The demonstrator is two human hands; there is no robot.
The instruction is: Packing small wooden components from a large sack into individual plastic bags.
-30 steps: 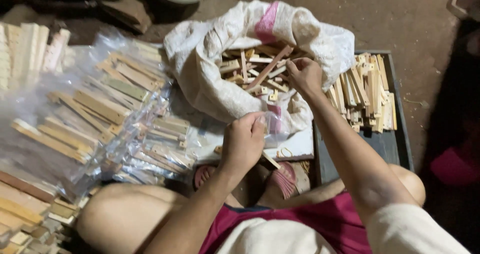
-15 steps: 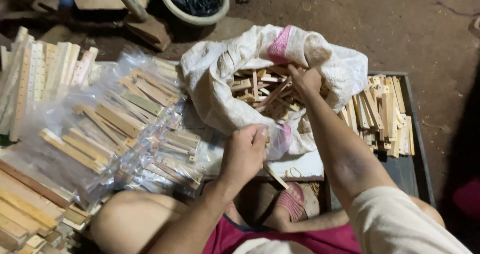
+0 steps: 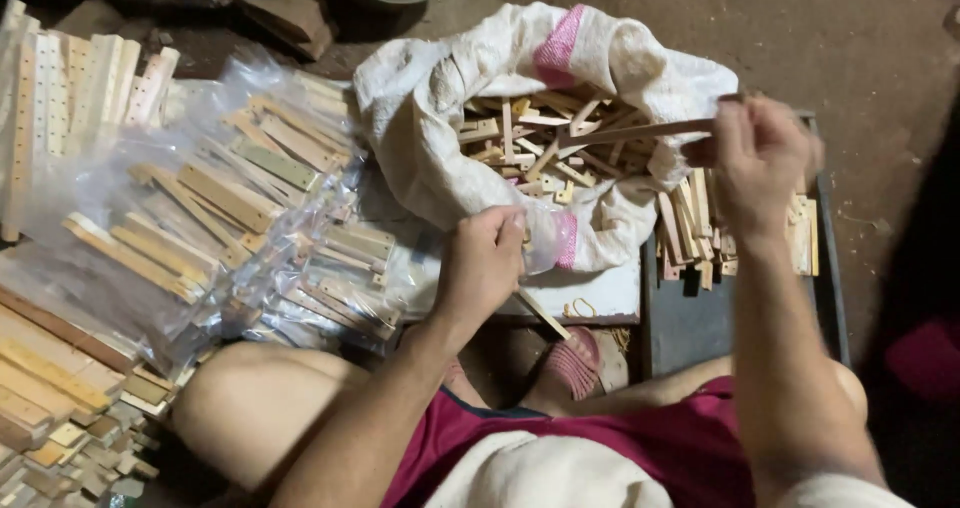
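A white sack (image 3: 430,138) lies open in front of me, filled with several short wooden strips (image 3: 530,138). My right hand (image 3: 755,163) is raised beside the sack's right edge, pinching a long thin wooden strip (image 3: 630,131) that points left over the sack. My left hand (image 3: 485,263) is closed on the sack's near rim, and a short wooden stick (image 3: 543,314) pokes out below its fingers.
Clear plastic bags of wooden strips (image 3: 230,208) are piled at the left, with bare wooden slats (image 3: 75,88) behind them. A dark tray (image 3: 690,318) holding more strips (image 3: 700,228) sits at the right. My bare knee (image 3: 250,398) and foot (image 3: 575,358) are below.
My right hand has lifted out of the sack and moved right, drawing a long strip with it. My left hand stays on the sack's rim.
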